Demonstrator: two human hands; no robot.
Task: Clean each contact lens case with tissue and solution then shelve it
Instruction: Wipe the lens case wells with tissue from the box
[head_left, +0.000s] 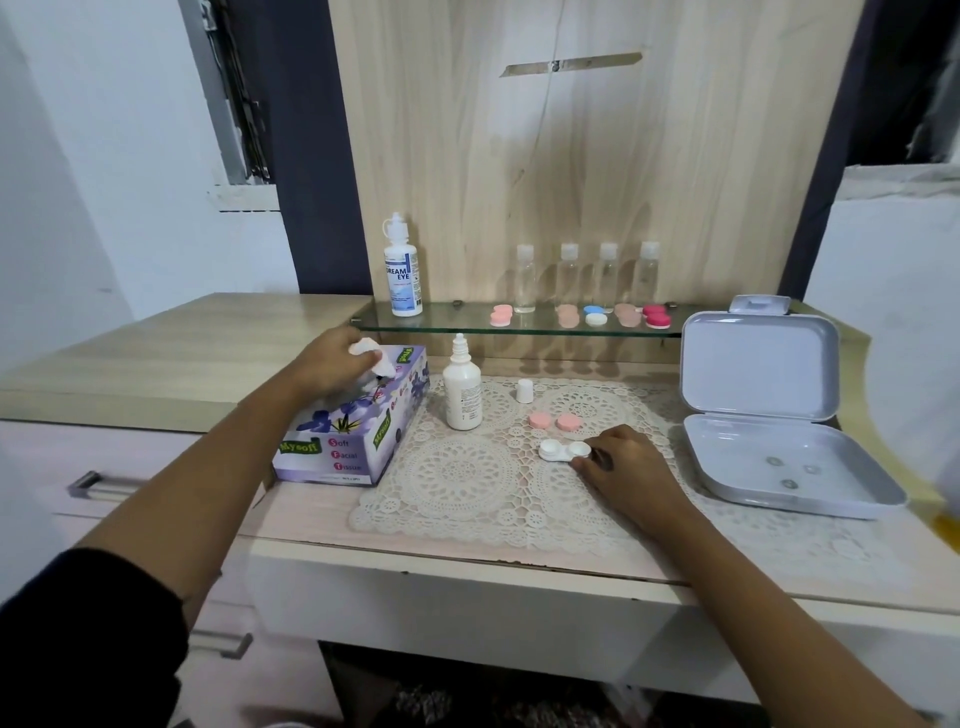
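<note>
My left hand (332, 366) grips a white tissue (371, 356) at the top of the purple tissue box (358, 431). On the lace mat, my right hand (621, 465) holds the right end of an uncapped white lens case (558, 449). Two pink caps (555, 420) lie just behind the case. A white solution bottle (462, 395) stands uncapped on the mat, its small white cap (524, 391) beside it. Several capped lens cases (597, 315) in pink, blue-white and red sit on the glass shelf (441, 322).
A Dream Eye bottle (402, 270) and several clear small bottles (587, 275) stand on the shelf. An open grey box (737, 452) holding lenses lies at the right. The lace mat (457, 483) covers the dresser top. A drawer handle (83, 483) is at the left.
</note>
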